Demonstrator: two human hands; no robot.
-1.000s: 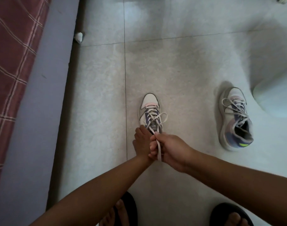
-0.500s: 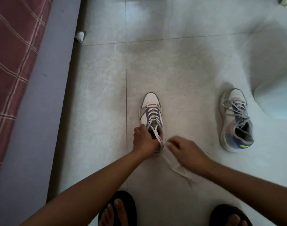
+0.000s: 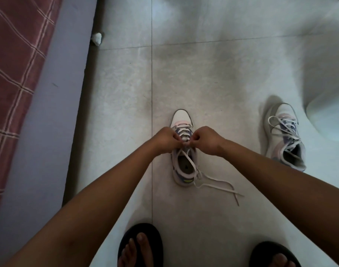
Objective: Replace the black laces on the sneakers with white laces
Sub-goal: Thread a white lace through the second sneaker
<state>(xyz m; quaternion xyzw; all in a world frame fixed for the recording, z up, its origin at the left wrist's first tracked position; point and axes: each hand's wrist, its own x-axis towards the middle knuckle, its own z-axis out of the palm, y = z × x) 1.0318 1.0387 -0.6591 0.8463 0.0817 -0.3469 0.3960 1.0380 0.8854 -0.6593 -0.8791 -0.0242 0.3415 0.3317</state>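
Observation:
A white sneaker [image 3: 181,117] stands on the tiled floor, toe pointing away from me. My left hand [image 3: 165,139] and my right hand [image 3: 207,139] meet over its middle eyelets, and both pinch the white lace [image 3: 213,182] there. The lace's loose ends trail across the shoe's opening and onto the floor to the right of the heel. A second white sneaker [image 3: 284,135] with a loosely threaded white lace lies further right, apart from both hands. No black lace is visible.
A bed with a red checked cover [image 3: 14,74] and a grey side panel runs along the left. A pale rounded object [image 3: 330,116] sits at the right edge. My feet in black sandals [image 3: 140,245] stand at the bottom. A crumpled white scrap [image 3: 96,38] lies by the bed.
My right hand let the lace end drop to the floor and moved up to the eyelets. My left hand shifted forward from the heel to the middle of the shoe.

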